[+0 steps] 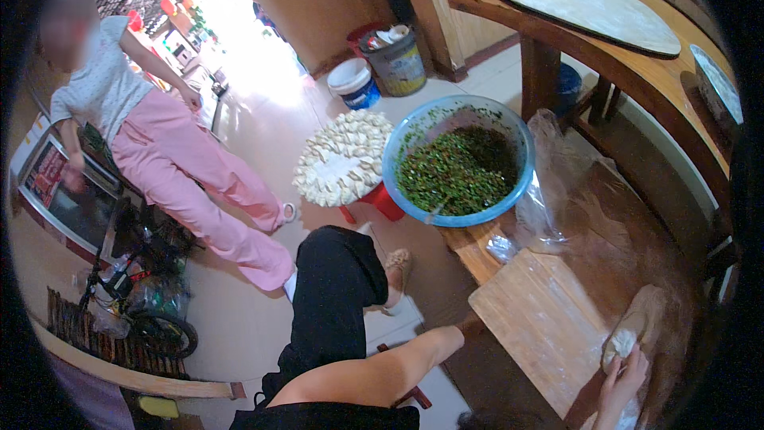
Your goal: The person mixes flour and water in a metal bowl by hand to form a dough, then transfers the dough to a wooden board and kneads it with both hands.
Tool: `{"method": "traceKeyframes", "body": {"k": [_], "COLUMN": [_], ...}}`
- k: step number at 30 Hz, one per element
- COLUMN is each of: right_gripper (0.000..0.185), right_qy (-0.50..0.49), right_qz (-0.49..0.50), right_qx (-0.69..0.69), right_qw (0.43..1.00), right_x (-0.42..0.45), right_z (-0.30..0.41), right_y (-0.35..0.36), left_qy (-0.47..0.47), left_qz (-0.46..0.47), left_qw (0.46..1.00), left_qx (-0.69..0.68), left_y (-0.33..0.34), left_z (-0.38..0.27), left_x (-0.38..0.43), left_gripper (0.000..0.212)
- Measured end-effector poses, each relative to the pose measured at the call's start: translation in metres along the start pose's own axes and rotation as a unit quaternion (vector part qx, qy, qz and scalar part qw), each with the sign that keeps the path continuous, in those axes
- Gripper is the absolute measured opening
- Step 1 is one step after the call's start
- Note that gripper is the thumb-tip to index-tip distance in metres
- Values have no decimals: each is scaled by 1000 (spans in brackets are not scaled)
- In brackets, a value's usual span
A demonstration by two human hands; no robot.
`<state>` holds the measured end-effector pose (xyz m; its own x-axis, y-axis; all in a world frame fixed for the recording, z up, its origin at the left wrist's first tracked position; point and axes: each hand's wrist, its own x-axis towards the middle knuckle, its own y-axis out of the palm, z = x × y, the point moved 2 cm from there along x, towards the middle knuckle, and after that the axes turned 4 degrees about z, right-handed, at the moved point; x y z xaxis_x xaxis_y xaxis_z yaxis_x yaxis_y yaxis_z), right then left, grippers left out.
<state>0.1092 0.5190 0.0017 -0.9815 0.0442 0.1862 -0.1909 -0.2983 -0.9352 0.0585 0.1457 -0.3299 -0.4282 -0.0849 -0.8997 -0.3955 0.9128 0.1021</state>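
My left hand (624, 373), by its position, reaches up from the bottom right and pinches a pale pleated dough bun or dumpling (621, 343). Against the bun's far side is a dim, tan shape that looks like my right hand (647, 310); its fingers are unclear. Both are beside a floured wooden board (537, 310). Beyond the board, a blue plastic basin (412, 206) holds chopped green and brown filling (456, 173), with a utensil handle near its rim. Filled dumplings (334, 191) ring a round, floured tray resting on something red, left of the basin.
Clear plastic bags (543, 203) lie by the basin. A wooden table (531, 24) at upper right bears a floured round board (585, 9) and a metal bowl (716, 83). Buckets (394, 65) stand behind. A person in pink trousers (191, 161) stands left, near a small bicycle (149, 328).
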Motion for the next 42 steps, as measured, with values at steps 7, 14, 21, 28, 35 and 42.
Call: {"method": "traceKeyframes", "body": {"k": [7, 14, 21, 28, 35, 42], "right_gripper": [44, 47, 18, 46, 53, 33], "right_qy": [27, 7, 94, 118, 359, 415], "right_qz": [39, -34, -59, -185, -136, -190], "right_qx": [-17, -19, -14, 88, 293, 735], "right_qw": [999, 999, 994, 972, 876, 502], "right_x": [5, -13, 33, -7, -38, 10], "right_z": [27, 1, 34, 20, -11, -18], "right_y": [-13, -3, -7, -21, 2, 13], "left_qy": [47, 138, 297, 212, 503, 469], "left_qz": [25, 203, 491, 605, 146, 245], "left_qw": [926, 611, 411, 489, 551, 635], "left_qx": [374, 753, 708, 591, 649, 563], "left_y": [32, 81, 76, 141, 349, 396], "left_z": [-15, 42, 59, -79, -158, -148], "left_x": [-8, -62, -250, -442, -307, -213], "left_gripper": [34, 36, 38, 28, 41, 50]}}
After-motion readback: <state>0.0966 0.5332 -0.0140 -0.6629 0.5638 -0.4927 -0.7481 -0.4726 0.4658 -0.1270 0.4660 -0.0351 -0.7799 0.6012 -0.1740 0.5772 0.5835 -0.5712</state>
